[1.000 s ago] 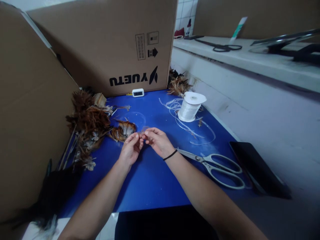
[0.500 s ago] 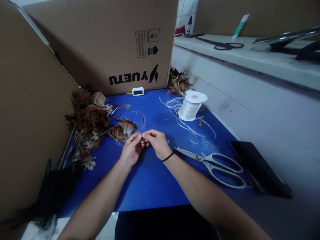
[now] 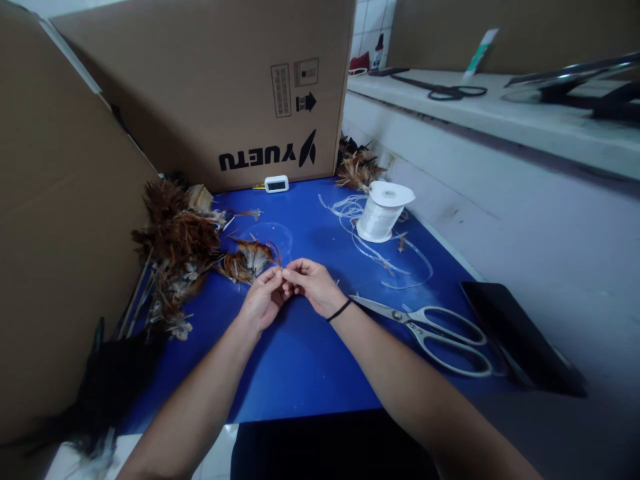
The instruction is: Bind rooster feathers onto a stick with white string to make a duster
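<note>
My left hand [image 3: 265, 297] and my right hand [image 3: 311, 283] meet over the middle of the blue table, fingertips pinched together. Between them is a thin reddish-brown feather [image 3: 277, 255], its tip rising above the fingers and its lower end hidden by them. Just beyond my left hand lies a small bunch of orange-brown feathers [image 3: 246, 260] with pale fluffy bases. A larger pile of brown feathers [image 3: 183, 233] sits farther left. To the right of my right hand, large silver-handled scissors [image 3: 425, 328] lie with their blades closed.
A white spool [image 3: 381, 212] stands at the right back among loose clear strips [image 3: 370, 250]. A black phone [image 3: 520, 333] lies at the right edge. Cardboard [image 3: 190, 87] walls the back and left. Black feathers [image 3: 115, 373] are at lower left; a small white digital display [image 3: 277, 184] sits at the back.
The feather's tip has swung left and now curves over toward the feather bunch. Both hands keep their pinch in nearly the same place.
</note>
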The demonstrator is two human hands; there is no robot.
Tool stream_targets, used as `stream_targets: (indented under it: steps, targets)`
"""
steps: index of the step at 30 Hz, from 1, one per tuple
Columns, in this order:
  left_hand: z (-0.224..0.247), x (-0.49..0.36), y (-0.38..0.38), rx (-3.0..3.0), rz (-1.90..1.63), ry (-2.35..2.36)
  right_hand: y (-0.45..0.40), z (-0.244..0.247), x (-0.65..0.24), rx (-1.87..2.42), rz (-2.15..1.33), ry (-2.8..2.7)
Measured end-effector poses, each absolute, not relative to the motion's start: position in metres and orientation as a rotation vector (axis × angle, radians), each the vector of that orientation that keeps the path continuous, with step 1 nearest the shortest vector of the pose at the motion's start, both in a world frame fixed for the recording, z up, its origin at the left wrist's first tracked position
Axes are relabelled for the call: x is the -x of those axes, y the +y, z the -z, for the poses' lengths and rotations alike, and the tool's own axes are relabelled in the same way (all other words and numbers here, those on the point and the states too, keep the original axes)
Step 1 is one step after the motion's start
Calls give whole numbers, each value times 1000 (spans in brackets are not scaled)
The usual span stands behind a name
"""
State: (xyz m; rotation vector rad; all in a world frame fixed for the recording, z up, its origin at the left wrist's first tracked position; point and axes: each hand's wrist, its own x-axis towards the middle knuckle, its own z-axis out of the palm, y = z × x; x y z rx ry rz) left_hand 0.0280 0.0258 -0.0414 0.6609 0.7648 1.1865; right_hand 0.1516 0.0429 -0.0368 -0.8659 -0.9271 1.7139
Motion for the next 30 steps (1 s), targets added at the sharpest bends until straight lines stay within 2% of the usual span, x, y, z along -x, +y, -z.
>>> stream_targets:
  steps: [10, 17, 30]
  targets:
    - [42, -31, 24, -852, -1189, 868, 44, 32, -151, 919, -1448, -1077]
    - [40, -32, 24, -1074, -1301, 951, 47, 31, -158, 837, -1736, -805]
    - [41, -30, 26, -1331, -1389, 1102, 46, 33, -157, 814, -1761, -865]
